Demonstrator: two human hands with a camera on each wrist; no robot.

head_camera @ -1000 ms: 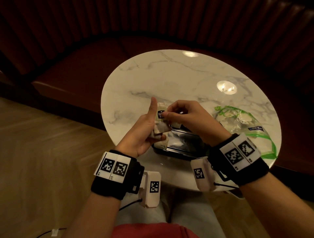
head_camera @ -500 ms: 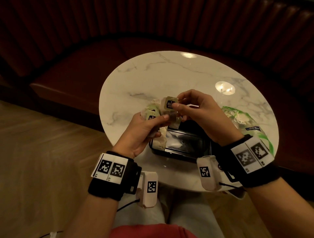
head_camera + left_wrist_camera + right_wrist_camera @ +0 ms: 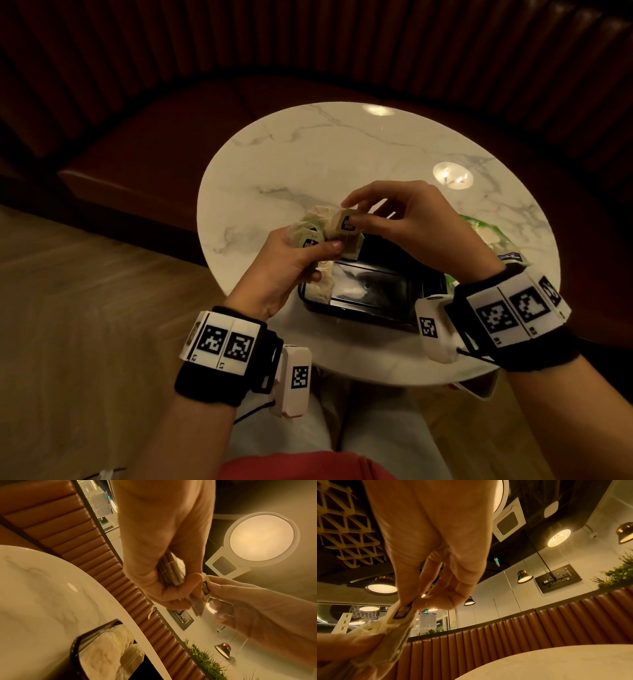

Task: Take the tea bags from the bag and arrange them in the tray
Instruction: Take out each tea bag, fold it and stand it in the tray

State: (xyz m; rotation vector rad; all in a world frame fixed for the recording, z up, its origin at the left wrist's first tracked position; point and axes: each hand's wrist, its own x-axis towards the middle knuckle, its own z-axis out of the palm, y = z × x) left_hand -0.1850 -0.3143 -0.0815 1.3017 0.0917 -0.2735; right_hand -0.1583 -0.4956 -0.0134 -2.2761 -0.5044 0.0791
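Note:
My left hand [image 3: 301, 250] grips a small stack of pale tea bags [image 3: 308, 228] above the left end of the black tray [image 3: 373, 310]. My right hand [image 3: 356, 214] pinches one tea bag [image 3: 346, 224] by its dark-printed tag and holds it against that stack. In the left wrist view the left hand [image 3: 173, 588] curls round the stack [image 3: 171, 573], and the tag [image 3: 205, 589] shows between the right fingertips. The right wrist view has the right hand [image 3: 414, 601] pinching the tag [image 3: 402, 612]. A tea bag [image 3: 322, 287] lies in the tray's left end. The clear green-edged bag [image 3: 493, 240] lies behind my right wrist.
The round white marble table [image 3: 308, 154] has open surface beyond the hands. A padded brown bench [image 3: 154, 154] curves round its far side. Wooden floor [image 3: 85, 325] lies to the left, and my knees are under the near table edge.
Both hands have risen a little above the tray. My left thumb, upright a second ago, now lies across the stack, and my right hand has drawn one tea bag up at the stack's top.

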